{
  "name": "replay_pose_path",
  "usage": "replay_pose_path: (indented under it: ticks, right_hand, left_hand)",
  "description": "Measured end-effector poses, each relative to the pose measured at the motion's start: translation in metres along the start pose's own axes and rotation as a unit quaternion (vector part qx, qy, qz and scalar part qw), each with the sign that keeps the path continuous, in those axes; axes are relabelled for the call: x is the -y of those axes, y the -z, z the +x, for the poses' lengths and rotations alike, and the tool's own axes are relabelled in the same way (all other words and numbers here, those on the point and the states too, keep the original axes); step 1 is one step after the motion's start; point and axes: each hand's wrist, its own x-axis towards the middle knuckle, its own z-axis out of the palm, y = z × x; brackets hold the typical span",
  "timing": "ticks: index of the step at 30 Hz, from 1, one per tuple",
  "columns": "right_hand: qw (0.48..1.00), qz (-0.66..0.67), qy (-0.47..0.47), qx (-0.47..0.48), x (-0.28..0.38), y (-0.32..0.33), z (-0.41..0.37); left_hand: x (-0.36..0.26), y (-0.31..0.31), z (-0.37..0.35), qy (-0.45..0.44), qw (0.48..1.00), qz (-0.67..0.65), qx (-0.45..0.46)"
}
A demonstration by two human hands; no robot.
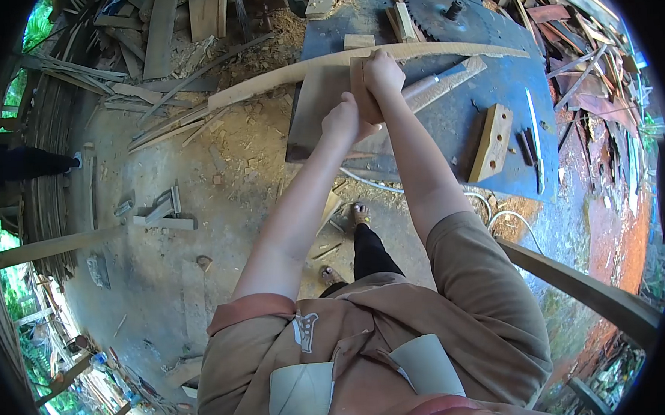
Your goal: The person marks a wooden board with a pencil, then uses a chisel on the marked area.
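My right hand (383, 73) is closed over the upper part of a brown wooden block (359, 93) at the table's near side. Lower and to the left, my left hand (341, 123) is closed at the same block, its thumb up; its fingertips are partly hidden. Just beyond the hands, a long curved strip of pale wood (288, 73) stretches across the table and past its left edge. Close to my right hand lies a tool with a dark end (449, 73), beside a flat wooden piece (470, 70).
A toothed circular saw blade (432, 20) stands on the blue table (434, 146) at the far side. A wooden block with holes (491, 143) and a thin metal strip (535, 140) lie at the right. Scrap wood (572, 37) is heaped beyond. A cable (372, 183) hangs below the near edge.
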Motion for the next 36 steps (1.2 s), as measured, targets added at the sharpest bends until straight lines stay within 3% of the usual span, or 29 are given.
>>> replay_pose_path:
  ticks: [5, 8, 10, 11, 12, 14, 15, 17, 23, 27, 36]
  right_hand:
    - [0.997, 0.036, 0.014, -0.061, -0.031, -0.002, -0.063]
    - [0.998, 0.032, -0.006, -0.050, -0.041, 0.007, -0.094]
    - [0.998, 0.034, -0.008, -0.057, -0.042, 0.010, -0.103]
    - [0.998, 0.030, -0.008, -0.054, -0.042, 0.011, -0.103]
    - [0.998, 0.030, -0.007, -0.057, -0.041, 0.012, -0.100]
    - [0.999, 0.018, -0.020, -0.040, -0.040, 0.011, -0.092]
    - [0.999, 0.017, -0.019, -0.036, -0.041, 0.009, -0.085]
    - [0.997, 0.034, -0.005, -0.068, -0.039, 0.005, -0.064]
    - [0.997, 0.041, 0.023, -0.061, -0.025, -0.005, 0.016]
    - [0.999, 0.032, 0.005, -0.018, -0.011, -0.001, 0.047]
    - [0.997, 0.055, 0.019, -0.048, -0.022, -0.002, -0.006]
  left_hand:
    - [0.016, -0.046, -0.050, -0.022, 1.000, -0.001, -0.008]
    - [0.033, -0.082, -0.057, -0.120, 0.990, 0.075, -0.020]
    - [0.019, -0.072, -0.085, -0.116, 0.978, 0.062, -0.162]
    - [0.042, -0.101, -0.059, -0.188, 0.954, 0.183, -0.146]
    - [0.050, -0.111, -0.045, -0.190, 0.953, 0.182, -0.148]
    - [0.060, -0.120, -0.028, -0.178, 0.979, 0.090, -0.053]
    - [0.049, -0.104, -0.034, -0.174, 0.980, 0.088, -0.051]
    - [0.008, -0.046, -0.053, -0.058, 0.998, 0.022, -0.021]
    - [0.004, -0.028, 0.022, -0.063, 0.996, 0.027, -0.052]
    - [-0.012, -0.001, 0.048, -0.038, 0.998, 0.039, -0.013]
    - [-0.002, -0.017, 0.002, -0.013, 1.000, -0.003, 0.005]
